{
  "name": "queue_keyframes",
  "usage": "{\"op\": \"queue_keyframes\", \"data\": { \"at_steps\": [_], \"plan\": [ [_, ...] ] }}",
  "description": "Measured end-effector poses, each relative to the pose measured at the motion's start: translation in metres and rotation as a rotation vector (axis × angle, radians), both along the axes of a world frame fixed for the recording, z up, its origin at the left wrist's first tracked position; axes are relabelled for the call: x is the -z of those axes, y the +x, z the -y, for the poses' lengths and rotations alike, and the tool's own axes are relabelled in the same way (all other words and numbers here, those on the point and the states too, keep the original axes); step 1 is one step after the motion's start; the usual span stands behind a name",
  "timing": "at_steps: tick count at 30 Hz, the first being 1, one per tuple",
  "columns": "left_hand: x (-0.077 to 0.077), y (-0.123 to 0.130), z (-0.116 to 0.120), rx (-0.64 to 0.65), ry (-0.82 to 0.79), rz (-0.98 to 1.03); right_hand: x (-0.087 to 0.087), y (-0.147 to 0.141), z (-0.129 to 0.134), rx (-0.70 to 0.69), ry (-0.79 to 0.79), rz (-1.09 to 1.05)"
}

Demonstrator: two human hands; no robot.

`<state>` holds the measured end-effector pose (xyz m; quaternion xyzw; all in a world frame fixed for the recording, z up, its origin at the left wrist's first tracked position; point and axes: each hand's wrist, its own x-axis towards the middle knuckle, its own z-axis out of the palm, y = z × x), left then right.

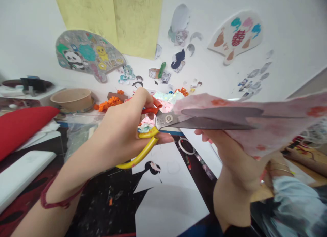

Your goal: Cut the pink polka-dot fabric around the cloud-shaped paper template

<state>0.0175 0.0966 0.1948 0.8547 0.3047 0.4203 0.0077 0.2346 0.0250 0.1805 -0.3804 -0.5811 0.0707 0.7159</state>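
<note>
My left hand (122,128) grips scissors (168,119) with one red and one yellow handle. Their blades point right and lie slightly apart across a pale pink fabric (276,128) with red-orange flower prints. A slit in the fabric runs right from near the blade tips. From below, my right hand (232,155) holds the fabric up, its thumb just under the lower blade; its other fingers are partly hidden. White paper (171,196) with a small black-haired figure drawn on it lies on the dark table beneath.
Behind my left hand are a beige basin (73,99) and orange scrunchies (111,103). A white box (25,175) and red cloth (25,126) lie at left. Another person's arm and light-blue sleeve (296,199) show at right.
</note>
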Motion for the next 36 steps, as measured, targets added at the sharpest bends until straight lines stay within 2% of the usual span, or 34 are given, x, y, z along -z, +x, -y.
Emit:
{"op": "queue_keyframes", "data": {
  "at_steps": [4,12,22,30,36],
  "plan": [
    [0.001,0.001,-0.001,-0.018,0.041,-0.012,0.000,0.000,-0.003,0.067,0.143,0.111],
    [0.001,0.001,0.002,-0.033,0.026,-0.019,-0.006,0.005,-0.005,0.012,0.204,0.188],
    [-0.001,0.002,0.002,-0.019,0.036,-0.027,-0.005,0.000,-0.002,0.069,0.137,0.130],
    [-0.001,0.003,0.002,-0.007,0.077,-0.026,-0.006,0.001,-0.002,0.139,0.206,0.168],
    [0.000,0.002,0.000,0.000,0.103,-0.028,-0.010,0.000,-0.001,0.155,0.183,0.206]
  ]
}}
